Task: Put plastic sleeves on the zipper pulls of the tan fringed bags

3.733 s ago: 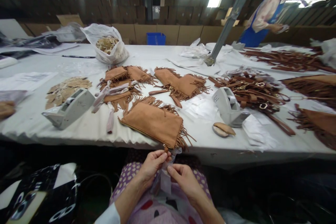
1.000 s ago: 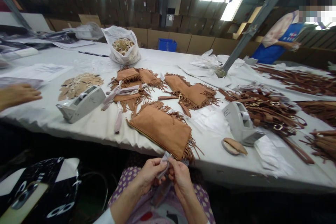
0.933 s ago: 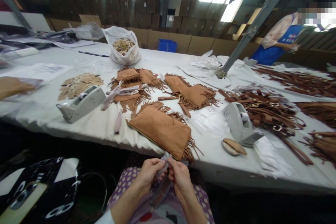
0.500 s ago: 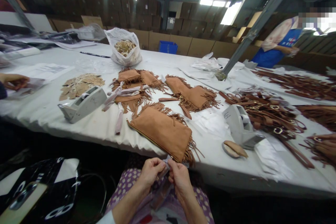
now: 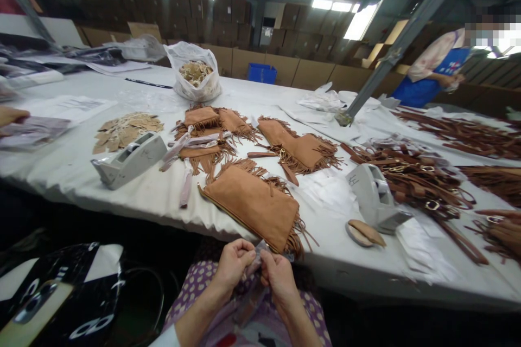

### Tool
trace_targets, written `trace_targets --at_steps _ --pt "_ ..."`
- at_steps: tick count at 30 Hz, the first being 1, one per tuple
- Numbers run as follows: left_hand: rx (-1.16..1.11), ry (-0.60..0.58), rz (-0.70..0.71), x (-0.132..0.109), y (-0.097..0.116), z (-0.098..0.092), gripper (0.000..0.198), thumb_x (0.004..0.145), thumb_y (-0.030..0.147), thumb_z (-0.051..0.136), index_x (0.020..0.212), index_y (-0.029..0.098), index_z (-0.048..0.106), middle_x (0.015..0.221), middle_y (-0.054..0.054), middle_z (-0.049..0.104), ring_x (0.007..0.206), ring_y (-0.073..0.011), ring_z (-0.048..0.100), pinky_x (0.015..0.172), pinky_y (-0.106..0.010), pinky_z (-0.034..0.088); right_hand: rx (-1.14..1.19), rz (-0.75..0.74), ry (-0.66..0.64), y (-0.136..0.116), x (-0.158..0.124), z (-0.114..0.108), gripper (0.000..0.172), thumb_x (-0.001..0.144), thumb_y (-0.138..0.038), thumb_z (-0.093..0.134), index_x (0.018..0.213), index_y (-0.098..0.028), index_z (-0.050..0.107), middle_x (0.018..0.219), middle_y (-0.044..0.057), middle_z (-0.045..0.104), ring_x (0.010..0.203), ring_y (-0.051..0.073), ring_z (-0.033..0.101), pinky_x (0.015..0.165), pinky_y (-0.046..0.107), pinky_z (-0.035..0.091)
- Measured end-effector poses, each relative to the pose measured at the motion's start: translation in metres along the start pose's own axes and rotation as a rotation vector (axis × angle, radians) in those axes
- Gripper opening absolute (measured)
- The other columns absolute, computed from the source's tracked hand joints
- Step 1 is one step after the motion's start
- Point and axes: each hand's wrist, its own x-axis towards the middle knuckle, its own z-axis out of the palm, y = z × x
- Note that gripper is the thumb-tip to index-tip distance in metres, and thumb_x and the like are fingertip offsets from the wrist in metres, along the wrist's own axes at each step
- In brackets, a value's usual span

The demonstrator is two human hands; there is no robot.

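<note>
A tan fringed pouch [image 5: 252, 203] with a zipper along its near edge lies at the table's front edge. Just below its near right corner, my left hand [image 5: 233, 264] and my right hand [image 5: 280, 276] pinch a strip of clear plastic wrap [image 5: 251, 303]. Something reddish-brown and narrow, perhaps a strap, shows dimly through the plastic, which hangs down over my lap. Both hands have thumb and fingers pressed together, a short gap apart. More fringed pouches [image 5: 307, 150] lie behind, some with plastic-wrapped straps [image 5: 186, 187].
Grey tape dispensers stand left [image 5: 132, 160] and right [image 5: 372, 198]. Brown straps [image 5: 407, 171] are heaped at right, near white sheets [image 5: 423, 252]. Tan tags [image 5: 128, 131] and a filled plastic bag [image 5: 195, 73] sit farther back. Another person's hand [image 5: 12, 116] is at far left; a person in a blue apron [image 5: 431, 76] stands at back right.
My hands stay on the plastic wrap with only a slight shift of the fingers. At far left, the other person's hand has moved left, leaving more of a plastic bag visible.
</note>
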Motion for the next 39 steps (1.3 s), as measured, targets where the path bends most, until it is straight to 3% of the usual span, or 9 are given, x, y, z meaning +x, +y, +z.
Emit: trace_targets --at_steps 3,7,10,13,16,21,27,31,39 --pt "0.017 0.014 0.035 0.001 0.0 0.003 0.037 0.06 0.044 0.076 0.069 0.016 0.055 0.043 0.007 0.048 0.035 -0.0046 0.035 0.038 -0.017 0.023 0.01 0.032 -0.011 -0.003 -0.001 0.001 0.041 0.062 -0.046 0.066 0.047 -0.022 0.037 0.039 -0.011 0.026 0.036 0.004 0.017 0.035 0.021 0.014" --pt "-0.006 0.058 0.005 -0.003 0.006 -0.001 0.051 0.061 0.06 0.072 0.077 0.013 0.059 0.053 0.005 0.051 0.043 -0.0061 0.042 0.043 -0.019 0.03 0.036 0.057 -0.015 -0.006 -0.003 0.001 0.04 0.062 -0.044 0.067 0.049 -0.023 0.036 0.041 -0.012 0.023 0.037 0.003 0.014 0.036 0.021 0.012" --pt "-0.064 -0.049 -0.18 -0.011 0.011 -0.005 0.06 0.065 0.07 0.063 0.083 0.013 0.059 0.06 0.002 0.054 0.048 -0.008 0.047 0.044 -0.02 0.033 0.052 0.049 -0.017 -0.005 -0.002 0.001 0.04 0.062 -0.045 0.067 0.05 -0.023 0.037 0.041 -0.012 0.023 0.038 0.003 0.014 0.037 0.022 0.012" --pt "-0.08 -0.165 -0.284 -0.017 0.009 -0.006 0.055 0.061 0.06 0.074 0.088 0.016 0.058 0.064 0.003 0.057 0.047 -0.0073 0.049 0.043 -0.018 0.033 0.039 0.045 -0.026 -0.003 0.0 0.0 0.04 0.062 -0.046 0.067 0.048 -0.021 0.039 0.039 -0.011 0.026 0.037 0.003 0.016 0.037 0.022 0.011" --pt "-0.113 -0.133 -0.225 -0.018 0.002 -0.003 0.047 0.059 0.049 0.08 0.08 0.015 0.056 0.06 0.003 0.057 0.041 -0.004 0.043 0.039 -0.015 0.027 0.007 0.047 -0.03 -0.001 0.001 -0.002 0.038 0.064 -0.046 0.066 0.049 -0.019 0.044 0.037 -0.008 0.035 0.035 0.003 0.02 0.037 0.021 0.012" --pt "-0.123 -0.063 -0.097 -0.017 -0.009 0.002 0.041 0.067 0.051 0.073 0.068 0.013 0.055 0.053 0.003 0.056 0.034 -0.0012 0.032 0.034 -0.015 0.018 -0.005 0.051 -0.013 -0.001 0.002 -0.001 0.032 0.063 -0.042 0.066 0.053 -0.016 0.051 0.042 -0.002 0.049 0.035 0.004 0.029 0.035 0.019 0.018" --pt "-0.017 0.005 0.067 -0.023 -0.011 0.004 0.043 0.075 0.054 0.064 0.068 0.012 0.057 0.05 0.003 0.055 0.033 -0.0011 0.029 0.034 -0.016 0.017 0.014 0.051 -0.054 -0.004 0.001 0.002 0.034 0.063 -0.043 0.066 0.051 -0.018 0.047 0.038 -0.005 0.045 0.032 0.003 0.025 0.033 0.019 0.017" --pt "-0.033 -0.052 0.036 -0.025 -0.009 0.005 0.039 0.078 0.049 0.064 0.075 0.011 0.061 0.054 0.0 0.06 0.036 -0.0028 0.036 0.036 -0.015 0.022 0.017 0.034 -0.03 -0.007 0.001 0.0 0.039 0.062 -0.046 0.069 0.049 -0.02 0.044 0.034 -0.01 0.032 0.032 0.003 0.021 0.033 0.02 0.017" --pt "-0.175 -0.02 -0.088 -0.024 -0.003 0.004 0.03 0.071 0.04 0.071 0.071 0.01 0.064 0.053 -0.001 0.06 0.037 -0.0034 0.04 0.037 -0.015 0.025 0.032 0.052 -0.056 -0.009 0.001 -0.001 0.041 0.06 -0.05 0.072 0.05 -0.018 0.048 0.037 -0.008 0.039 0.035 0.004 0.026 0.036 0.021 0.019"
